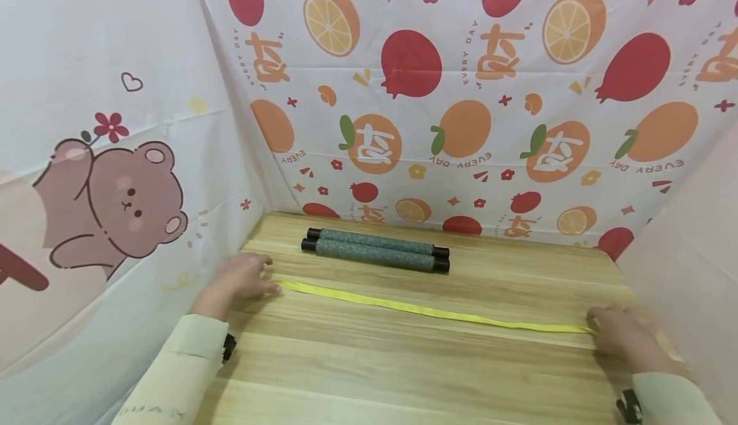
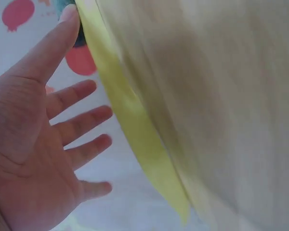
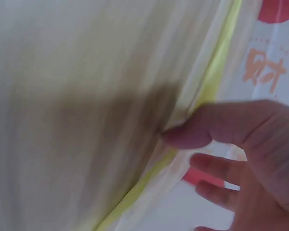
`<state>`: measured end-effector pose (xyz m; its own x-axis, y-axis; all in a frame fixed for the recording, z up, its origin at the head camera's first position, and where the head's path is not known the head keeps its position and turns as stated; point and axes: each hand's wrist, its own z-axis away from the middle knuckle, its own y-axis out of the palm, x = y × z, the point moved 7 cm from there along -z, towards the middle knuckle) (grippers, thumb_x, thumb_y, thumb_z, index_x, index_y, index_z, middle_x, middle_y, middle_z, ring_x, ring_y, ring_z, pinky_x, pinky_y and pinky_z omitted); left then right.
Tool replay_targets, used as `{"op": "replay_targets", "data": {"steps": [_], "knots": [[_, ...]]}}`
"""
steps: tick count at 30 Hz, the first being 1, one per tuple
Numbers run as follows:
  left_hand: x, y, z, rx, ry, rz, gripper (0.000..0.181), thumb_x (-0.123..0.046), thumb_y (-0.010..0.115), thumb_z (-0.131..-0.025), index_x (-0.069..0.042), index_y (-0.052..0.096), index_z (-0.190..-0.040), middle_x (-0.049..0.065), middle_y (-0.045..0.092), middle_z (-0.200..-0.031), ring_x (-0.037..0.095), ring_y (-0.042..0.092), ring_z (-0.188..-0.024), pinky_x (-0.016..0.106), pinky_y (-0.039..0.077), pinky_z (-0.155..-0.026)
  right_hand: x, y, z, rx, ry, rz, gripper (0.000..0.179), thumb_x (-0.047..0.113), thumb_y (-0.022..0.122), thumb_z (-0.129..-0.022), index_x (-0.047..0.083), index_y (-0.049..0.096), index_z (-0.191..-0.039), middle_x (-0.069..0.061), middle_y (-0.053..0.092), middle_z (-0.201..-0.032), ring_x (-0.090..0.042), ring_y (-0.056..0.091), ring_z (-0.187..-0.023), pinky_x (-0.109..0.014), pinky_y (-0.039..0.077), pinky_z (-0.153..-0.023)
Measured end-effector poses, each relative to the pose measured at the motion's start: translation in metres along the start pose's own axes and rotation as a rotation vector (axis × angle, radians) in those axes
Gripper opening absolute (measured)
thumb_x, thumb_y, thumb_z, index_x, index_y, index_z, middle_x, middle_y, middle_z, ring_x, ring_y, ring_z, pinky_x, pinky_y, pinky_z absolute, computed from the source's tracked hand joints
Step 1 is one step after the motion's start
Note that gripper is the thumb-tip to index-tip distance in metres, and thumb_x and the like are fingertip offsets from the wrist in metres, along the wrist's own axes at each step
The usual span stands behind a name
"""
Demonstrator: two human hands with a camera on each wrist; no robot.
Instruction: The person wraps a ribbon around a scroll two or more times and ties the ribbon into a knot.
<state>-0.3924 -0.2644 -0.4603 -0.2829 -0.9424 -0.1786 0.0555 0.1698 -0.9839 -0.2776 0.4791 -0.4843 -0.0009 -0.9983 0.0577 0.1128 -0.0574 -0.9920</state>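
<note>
A long yellow ribbon lies stretched across the wooden table, slanting toward the near right. My left hand is at its left end, thumb tip close to the strip. In the left wrist view the fingers are spread and straight beside the ribbon. Over at the right end is my right hand. The right wrist view shows its thumb crossing over the ribbon, with the other visible fingers loosely bent and apart from the thumb.
Two dark green rolls with black ends lie side by side behind the ribbon, on the wooden table. Fruit-printed cloth hangs along the back. A bear-printed cloth closes the left side and plain pale cloth the right.
</note>
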Motion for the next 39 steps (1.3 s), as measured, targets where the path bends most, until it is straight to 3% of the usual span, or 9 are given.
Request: {"op": "replay_targets", "data": {"steps": [3,6,9,12,18,23,29,34,39], "knots": [[-0.012,0.007,-0.002,0.051,0.036,0.047,0.076,-0.049,0.083,-0.072,0.001,0.061,-0.125,0.022,0.067,-0.115,0.043,0.061,-0.107,0.060,0.045,-0.092,0.020,0.002,-0.004,0.059,-0.046,-0.034,0.050,0.009,0.074,-0.061,0.013,0.063,-0.109,-0.025,0.062,-0.112,-0.054,0.053,-0.102,-0.090,0.023,-0.071],[-0.021,0.014,-0.003,0.084,0.044,0.062,0.068,-0.043,0.085,-0.072,-0.002,0.064,-0.122,0.020,0.067,-0.116,0.042,0.061,-0.108,0.063,0.044,-0.090,0.040,0.002,-0.007,0.083,-0.078,-0.061,0.062,0.006,0.073,-0.059,0.008,0.062,-0.120,-0.025,0.062,-0.119,-0.053,0.054,-0.110,-0.090,0.021,-0.074],[-0.031,0.019,-0.005,0.094,0.049,0.055,0.061,-0.042,0.084,-0.074,-0.005,0.066,-0.119,0.017,0.067,-0.118,0.040,0.061,-0.110,0.063,0.044,-0.091,0.059,0.000,-0.011,0.106,-0.112,-0.086,0.063,0.014,0.080,-0.059,0.007,0.064,-0.120,-0.023,0.062,-0.117,-0.048,0.057,-0.110,-0.083,0.034,-0.080],[-0.045,0.020,-0.007,0.108,0.056,0.043,0.059,-0.042,0.084,-0.074,-0.006,0.068,-0.118,0.015,0.067,-0.117,0.039,0.061,-0.109,0.063,0.044,-0.091,0.080,-0.003,-0.013,0.121,-0.147,-0.123,0.066,0.021,0.085,-0.057,0.005,0.065,-0.118,-0.019,0.063,-0.112,-0.040,0.060,-0.103,-0.067,0.046,-0.082],[-0.080,0.022,-0.012,0.103,0.081,0.036,0.048,-0.037,0.085,-0.074,-0.004,0.070,-0.105,0.008,0.065,-0.098,0.028,0.063,-0.090,0.050,0.051,-0.082,0.118,-0.005,-0.018,0.091,-0.198,-0.120,0.057,0.025,0.086,-0.060,0.009,0.067,-0.111,-0.007,0.062,-0.101,-0.027,0.060,-0.093,-0.059,0.045,-0.081],[-0.110,0.027,-0.019,0.085,0.120,0.023,0.035,-0.033,0.085,-0.074,-0.007,0.066,-0.088,0.003,0.059,-0.085,0.020,0.053,-0.075,0.040,0.047,-0.071,0.148,0.001,-0.026,0.091,-0.215,-0.128,0.054,0.029,0.090,-0.064,0.010,0.067,-0.110,-0.009,0.067,-0.109,-0.034,0.062,-0.103,-0.062,0.043,-0.088],[-0.147,0.037,-0.026,0.102,0.160,0.022,0.030,-0.028,0.085,-0.076,-0.008,0.064,-0.084,0.001,0.058,-0.081,0.018,0.051,-0.073,0.038,0.046,-0.070,0.190,0.005,-0.036,0.117,-0.209,-0.180,0.054,0.028,0.092,-0.065,0.007,0.067,-0.108,-0.007,0.066,-0.110,-0.031,0.061,-0.105,-0.053,0.048,-0.092],[-0.181,0.043,-0.025,0.108,0.211,0.027,0.026,-0.024,0.085,-0.076,-0.009,0.065,-0.081,0.001,0.060,-0.083,0.018,0.055,-0.075,0.039,0.050,-0.073,0.230,0.008,-0.044,0.139,-0.200,-0.207,0.043,0.028,0.090,-0.068,0.010,0.067,-0.099,-0.001,0.061,-0.095,-0.020,0.055,-0.087,-0.043,0.048,-0.081],[-0.214,0.051,-0.027,0.121,0.272,0.009,0.024,-0.023,0.084,-0.079,-0.012,0.063,-0.077,0.000,0.061,-0.079,0.015,0.054,-0.070,0.035,0.049,-0.066,0.268,0.012,-0.049,0.166,-0.246,-0.284,0.037,0.028,0.089,-0.071,0.009,0.063,-0.089,-0.002,0.055,-0.083,-0.019,0.049,-0.075,-0.037,0.041,-0.068]]}}
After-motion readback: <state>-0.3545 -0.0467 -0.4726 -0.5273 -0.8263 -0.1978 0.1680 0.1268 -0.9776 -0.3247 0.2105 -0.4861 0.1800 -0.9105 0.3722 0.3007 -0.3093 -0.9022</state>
